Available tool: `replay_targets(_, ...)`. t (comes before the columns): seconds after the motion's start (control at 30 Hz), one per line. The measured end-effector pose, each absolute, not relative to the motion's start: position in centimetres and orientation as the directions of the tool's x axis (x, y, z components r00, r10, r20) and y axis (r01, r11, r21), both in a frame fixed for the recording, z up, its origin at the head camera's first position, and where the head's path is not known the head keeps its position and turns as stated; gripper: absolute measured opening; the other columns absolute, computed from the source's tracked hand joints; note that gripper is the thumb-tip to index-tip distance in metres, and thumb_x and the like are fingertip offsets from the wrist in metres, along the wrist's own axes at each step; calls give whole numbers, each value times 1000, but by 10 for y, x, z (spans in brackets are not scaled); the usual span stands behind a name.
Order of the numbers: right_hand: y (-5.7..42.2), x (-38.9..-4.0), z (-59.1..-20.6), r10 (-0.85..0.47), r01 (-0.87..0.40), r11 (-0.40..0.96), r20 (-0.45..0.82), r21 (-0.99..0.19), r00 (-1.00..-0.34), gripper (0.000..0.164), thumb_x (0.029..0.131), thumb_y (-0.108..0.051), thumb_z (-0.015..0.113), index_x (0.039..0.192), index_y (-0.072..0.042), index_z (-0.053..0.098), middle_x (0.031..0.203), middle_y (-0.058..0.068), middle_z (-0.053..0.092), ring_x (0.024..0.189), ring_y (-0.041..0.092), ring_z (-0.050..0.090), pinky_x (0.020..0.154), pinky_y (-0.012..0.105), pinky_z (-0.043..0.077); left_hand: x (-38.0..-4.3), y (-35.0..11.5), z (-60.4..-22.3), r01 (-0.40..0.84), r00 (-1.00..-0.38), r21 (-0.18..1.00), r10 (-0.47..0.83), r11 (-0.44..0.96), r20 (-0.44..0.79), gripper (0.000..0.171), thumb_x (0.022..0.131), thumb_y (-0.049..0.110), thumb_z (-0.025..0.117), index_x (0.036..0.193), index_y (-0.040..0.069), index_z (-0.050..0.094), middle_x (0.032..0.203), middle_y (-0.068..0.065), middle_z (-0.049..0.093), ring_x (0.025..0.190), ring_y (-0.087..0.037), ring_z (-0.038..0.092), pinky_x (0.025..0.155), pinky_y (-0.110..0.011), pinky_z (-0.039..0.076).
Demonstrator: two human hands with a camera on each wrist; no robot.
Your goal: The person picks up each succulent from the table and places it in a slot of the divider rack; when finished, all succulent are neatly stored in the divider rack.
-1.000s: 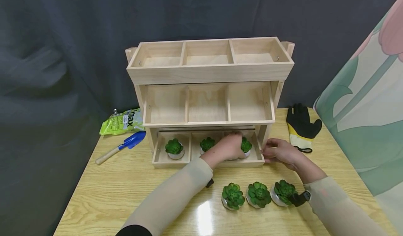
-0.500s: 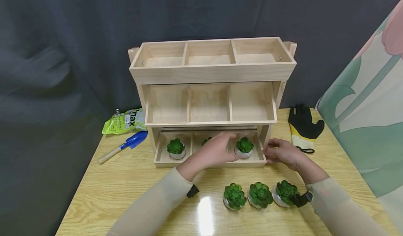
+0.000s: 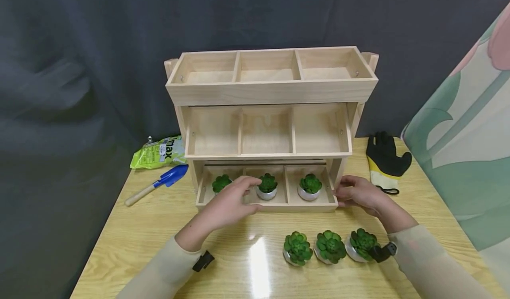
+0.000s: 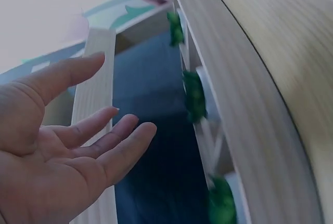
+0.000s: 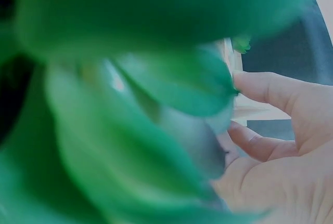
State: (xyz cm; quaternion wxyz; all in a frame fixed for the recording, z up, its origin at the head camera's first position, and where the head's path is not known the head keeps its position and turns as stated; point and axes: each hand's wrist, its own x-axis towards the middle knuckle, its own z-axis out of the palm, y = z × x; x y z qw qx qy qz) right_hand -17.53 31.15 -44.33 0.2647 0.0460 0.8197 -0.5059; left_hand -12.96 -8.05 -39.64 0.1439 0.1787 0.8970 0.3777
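In the head view, my left hand (image 3: 227,206) hovers before the bottom tray of a three-tier wooden planter shelf (image 3: 271,93), fingers spread and holding nothing. Three small green artificial succulents in white pots sit in that tray, one per compartment: the left succulent (image 3: 221,182) partly behind my hand, the middle succulent (image 3: 267,186), and the right succulent (image 3: 310,186). My right hand (image 3: 362,196) touches the bottom tray's right end with loosely bent fingers. Close-up succulent leaves (image 5: 130,141) cover much of the right wrist view; beyond them appear my right thumb and fingers (image 5: 265,143).
Three more potted succulents (image 3: 330,246) stand in a row on the wooden table (image 3: 131,254), beside my right wrist. A blue hand trowel (image 3: 171,176) and a green bag (image 3: 157,153) lie left of the shelf. Right of it lies a black and yellow glove (image 3: 384,157).
My left hand let go of the right succulent and moved left and toward me, uncovering the middle and right pots. The right hand stays at the tray's end.
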Motion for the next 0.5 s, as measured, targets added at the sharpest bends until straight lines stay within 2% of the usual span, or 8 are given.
replay_targets(0.23, 314, -176, -444, -191, 347, 484, -485, -803, -854, 67, 110, -14, 57, 161, 16, 26, 153, 39, 47, 123, 29, 69, 92, 34, 65, -119, -121, -408, 154, -945, 743, 317, 651, -82, 54, 99, 27, 79, 150, 19, 60, 151, -7, 62, 134, -37, 67, 107, -54, 59)
replay_targets(0.5, 313, -177, -444, -194, 342, 486, -481, -804, -855, 64, 110, -13, 56, 160, 15, 28, 153, 38, 47, 124, 31, 68, 93, 35, 65, -112, -166, -414, 70, -974, 772, 209, 632, -83, 56, 101, 25, 76, 152, 15, 57, 157, -14, 58, 144, -40, 58, 118, -52, 52)
